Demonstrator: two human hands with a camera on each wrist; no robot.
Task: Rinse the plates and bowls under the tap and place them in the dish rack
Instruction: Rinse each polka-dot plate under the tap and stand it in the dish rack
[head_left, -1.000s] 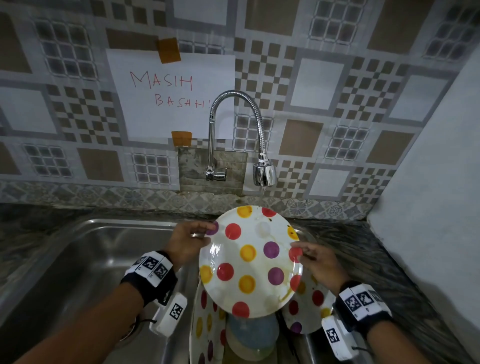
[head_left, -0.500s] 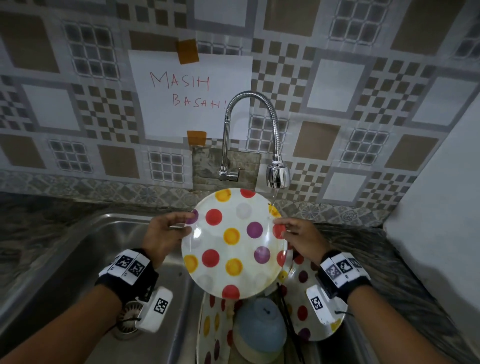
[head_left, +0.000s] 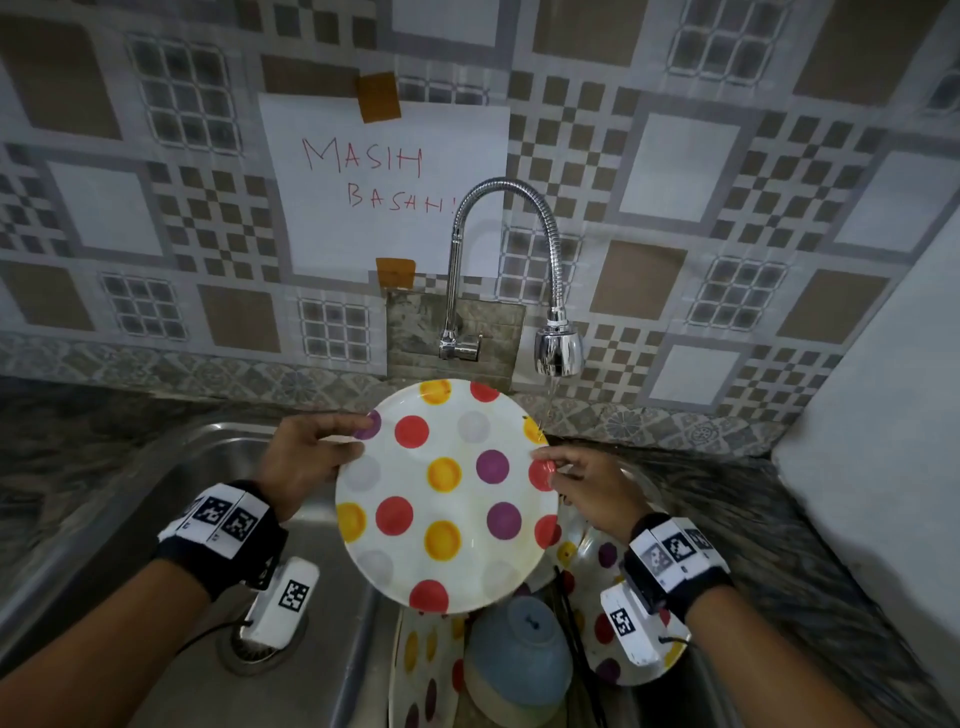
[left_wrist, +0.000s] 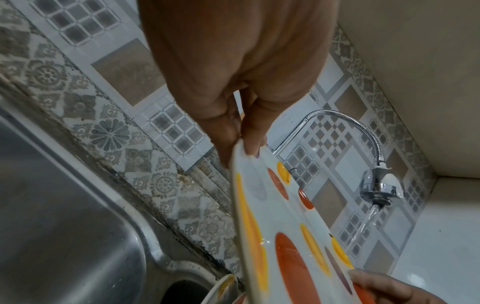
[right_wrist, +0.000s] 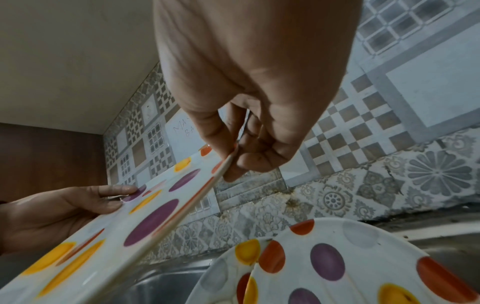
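Observation:
I hold a white plate (head_left: 447, 493) with red, yellow and purple dots up over the sink, its face toward me. My left hand (head_left: 311, 457) pinches its left rim, thumb on the face. My right hand (head_left: 582, 478) pinches the right rim. The chrome tap (head_left: 556, 353) runs a thin stream of water that meets the plate's upper right edge. The left wrist view shows the plate (left_wrist: 280, 236) edge-on under my left hand (left_wrist: 239, 142), with the tap (left_wrist: 379, 185) beyond. In the right wrist view my right hand (right_wrist: 233, 156) pinches the plate's (right_wrist: 130, 222) rim.
Below the held plate stand more dotted plates (head_left: 623, 623) and an upturned blue bowl (head_left: 519, 660). The steel sink basin (head_left: 130, 519) with its drain (head_left: 249, 649) lies to the left. A dark stone counter (head_left: 779, 519) and a white wall panel (head_left: 883, 415) are on the right.
Both hands have lifted the dotted plate up and back toward the tap, and its upper right edge now sits under the water stream.

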